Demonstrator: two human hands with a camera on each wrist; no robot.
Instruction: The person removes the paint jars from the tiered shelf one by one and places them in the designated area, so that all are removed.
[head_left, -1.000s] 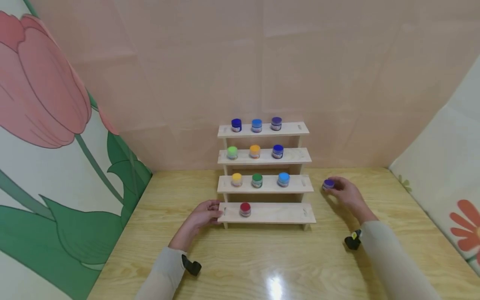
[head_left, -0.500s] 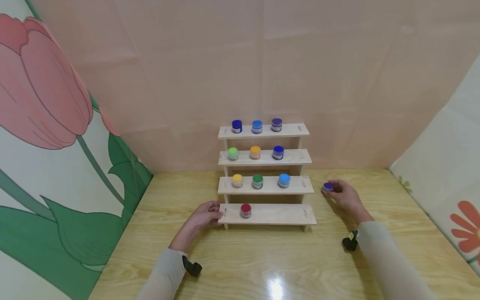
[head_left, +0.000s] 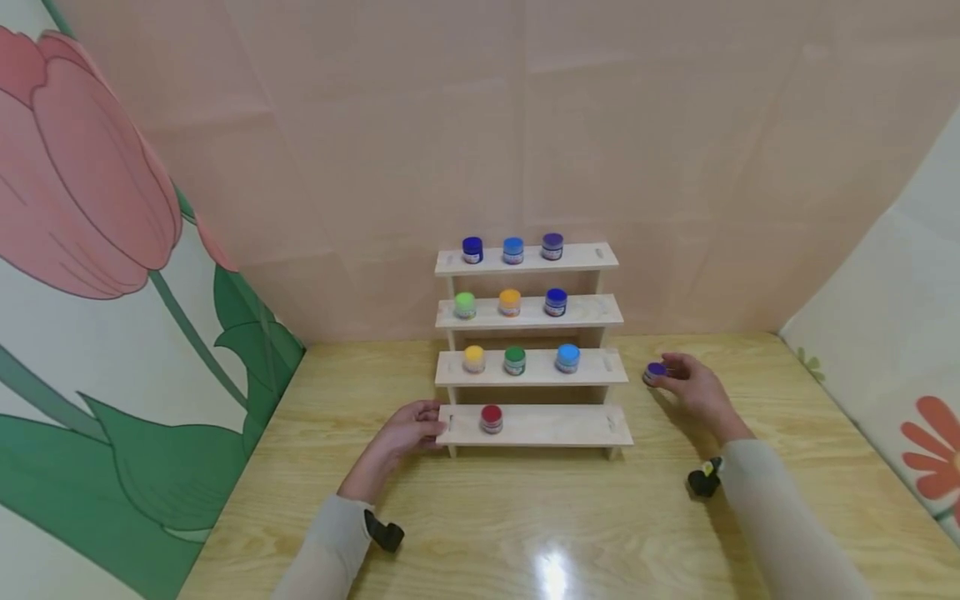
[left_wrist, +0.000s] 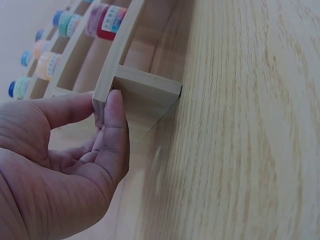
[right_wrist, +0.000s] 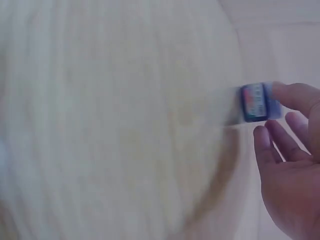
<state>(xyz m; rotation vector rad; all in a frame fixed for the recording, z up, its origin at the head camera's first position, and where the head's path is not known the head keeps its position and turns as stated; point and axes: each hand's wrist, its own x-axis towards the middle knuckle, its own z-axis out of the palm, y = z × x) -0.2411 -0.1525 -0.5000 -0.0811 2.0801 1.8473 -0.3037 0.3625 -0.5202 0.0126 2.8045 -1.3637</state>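
A wooden four-step display rack [head_left: 551, 425] stands on the table, bearing small paint jars. My left hand [head_left: 408, 429] pinches the left end of its lowest shelf [left_wrist: 107, 75] between thumb and fingers. To the right of the rack, my right hand [head_left: 696, 390] holds a small jar [head_left: 654, 372] with a purple-blue lid. In the right wrist view, thumb and fingertips pinch this dark blue jar [right_wrist: 255, 102] by its lid. Whether its base touches the table, I cannot tell. A red jar [head_left: 491, 419] sits alone on the lowest shelf, left of its middle.
Yellow [head_left: 474, 359], green [head_left: 514, 361] and light blue [head_left: 567, 358] jars stand on the second shelf from below. Above are light green [head_left: 465, 305], orange [head_left: 510, 302] and dark blue [head_left: 556, 302] jars. Three blue-to-purple jars line the top. A pinkish backdrop [head_left: 375, 167] hangs behind.
The right hand and its jar have come slightly toward me and down, still right of the rack. The left hand stays on the shelf end, and the jars on the rack have not moved.
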